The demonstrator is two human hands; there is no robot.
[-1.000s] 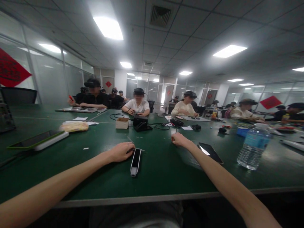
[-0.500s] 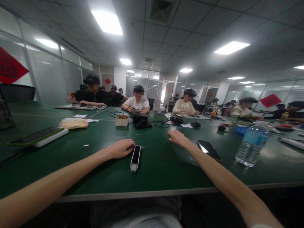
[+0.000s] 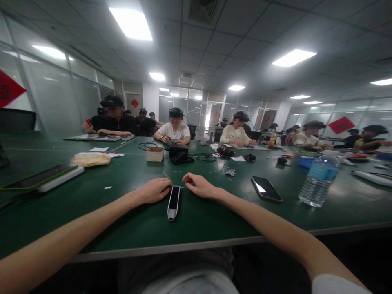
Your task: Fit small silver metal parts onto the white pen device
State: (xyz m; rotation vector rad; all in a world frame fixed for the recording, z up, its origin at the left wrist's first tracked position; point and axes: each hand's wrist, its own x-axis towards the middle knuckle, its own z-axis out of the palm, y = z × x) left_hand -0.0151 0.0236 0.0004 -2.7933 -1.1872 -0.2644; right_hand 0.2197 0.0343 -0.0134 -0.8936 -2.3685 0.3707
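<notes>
Well, the small cardboard box and the blue bin sit farther out on the desk, their contents too small to tell; a labelled clear bottle stands right of the phone. The slim white-rimmed device lies with its far end between the loosely curled left hand and bent right hand; whether either pinches anything, I cannot tell. Bare green surface runs from its near end to the front edge.
</notes>
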